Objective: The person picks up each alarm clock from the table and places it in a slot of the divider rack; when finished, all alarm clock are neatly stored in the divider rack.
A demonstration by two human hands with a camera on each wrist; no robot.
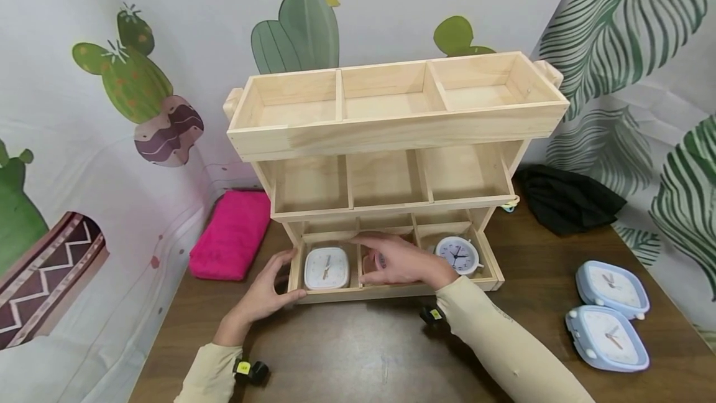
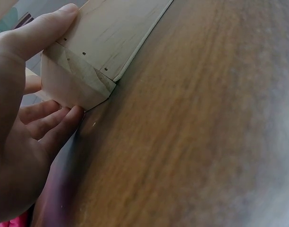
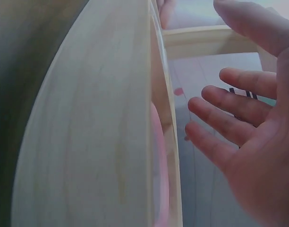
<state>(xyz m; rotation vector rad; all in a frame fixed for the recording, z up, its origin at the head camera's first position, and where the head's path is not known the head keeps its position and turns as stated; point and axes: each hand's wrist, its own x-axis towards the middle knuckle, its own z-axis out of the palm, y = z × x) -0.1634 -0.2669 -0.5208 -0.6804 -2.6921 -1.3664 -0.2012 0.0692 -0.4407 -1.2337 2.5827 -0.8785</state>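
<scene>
A three-tier wooden storage rack stands on the table, each tier split into three compartments. My left hand grips the bottom tier's left front corner, thumb on the front board and fingers against the side. Over the bottom middle compartment, my right hand has its fingers extended and apart, holding nothing. Below it is a pink clock, mostly hidden; its pink rim shows in the right wrist view. A white square clock lies in the bottom left compartment, a round white alarm clock in the right one.
Two light-blue alarm clocks lie face up at the table's right. A folded pink cloth sits left of the rack, and a black cloth lies behind on the right. A patterned fabric backdrop hangs behind.
</scene>
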